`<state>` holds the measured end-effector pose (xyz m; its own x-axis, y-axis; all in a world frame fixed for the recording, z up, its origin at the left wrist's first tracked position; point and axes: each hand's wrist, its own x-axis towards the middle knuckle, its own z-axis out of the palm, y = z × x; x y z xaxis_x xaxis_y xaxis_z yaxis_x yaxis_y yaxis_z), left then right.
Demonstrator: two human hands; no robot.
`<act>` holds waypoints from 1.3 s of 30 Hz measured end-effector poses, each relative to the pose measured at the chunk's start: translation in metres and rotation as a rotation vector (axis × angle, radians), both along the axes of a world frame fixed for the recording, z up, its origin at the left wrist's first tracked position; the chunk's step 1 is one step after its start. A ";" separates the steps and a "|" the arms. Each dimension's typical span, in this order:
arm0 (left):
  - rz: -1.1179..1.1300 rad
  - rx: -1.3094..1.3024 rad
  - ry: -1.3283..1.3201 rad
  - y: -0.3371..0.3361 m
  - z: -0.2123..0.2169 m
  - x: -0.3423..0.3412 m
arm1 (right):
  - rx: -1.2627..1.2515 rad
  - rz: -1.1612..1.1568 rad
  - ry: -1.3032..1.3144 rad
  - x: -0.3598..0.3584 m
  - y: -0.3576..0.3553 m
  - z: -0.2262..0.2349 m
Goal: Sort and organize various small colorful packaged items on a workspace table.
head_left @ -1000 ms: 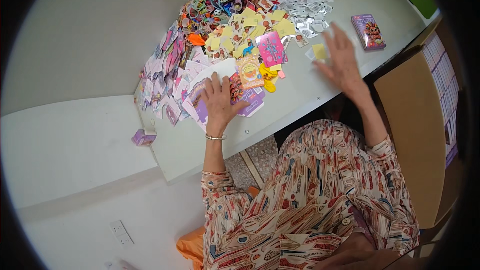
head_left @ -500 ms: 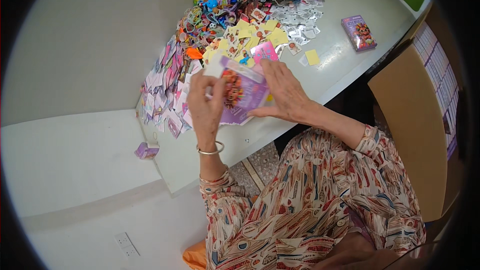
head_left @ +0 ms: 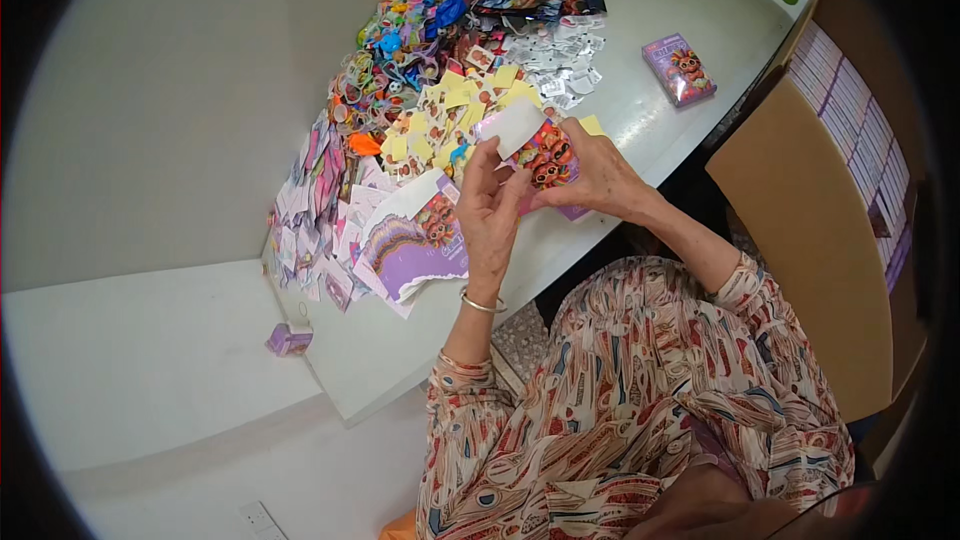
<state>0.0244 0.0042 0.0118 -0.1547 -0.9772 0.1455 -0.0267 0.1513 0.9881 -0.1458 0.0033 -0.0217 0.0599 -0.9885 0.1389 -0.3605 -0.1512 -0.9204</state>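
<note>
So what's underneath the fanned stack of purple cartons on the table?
Pale pink papers poke out past the left edge of the fanned stack. The rest of what it covers cannot be seen.

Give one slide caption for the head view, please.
Right hand holding a purple cardboard carton with white flap, left hand at its edge, beside fanned flat purple cartons.

A purple, glossy-looking thin-card carton with a multicoloured cartoon creature on its printed panel (head_left: 548, 156) is held up between the left hand (head_left: 490, 215) and the right hand (head_left: 603, 178). Its plain white flap (head_left: 513, 126) sticks out above the left fingertips, away from the wearer. The printed side faces up, tilted, its right edge in the right hand's grasp (whether the carton is flat or opened out, I cannot tell).
</note>
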 end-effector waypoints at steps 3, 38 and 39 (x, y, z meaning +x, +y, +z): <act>-0.079 0.141 0.021 -0.002 -0.015 0.009 | 0.102 0.118 -0.131 -0.014 0.003 0.004; -0.187 0.572 0.059 0.002 0.001 -0.002 | 0.263 0.468 -0.284 -0.048 0.020 -0.013; -0.187 0.572 0.058 0.002 0.004 -0.002 | 0.263 0.467 -0.285 -0.048 0.020 -0.012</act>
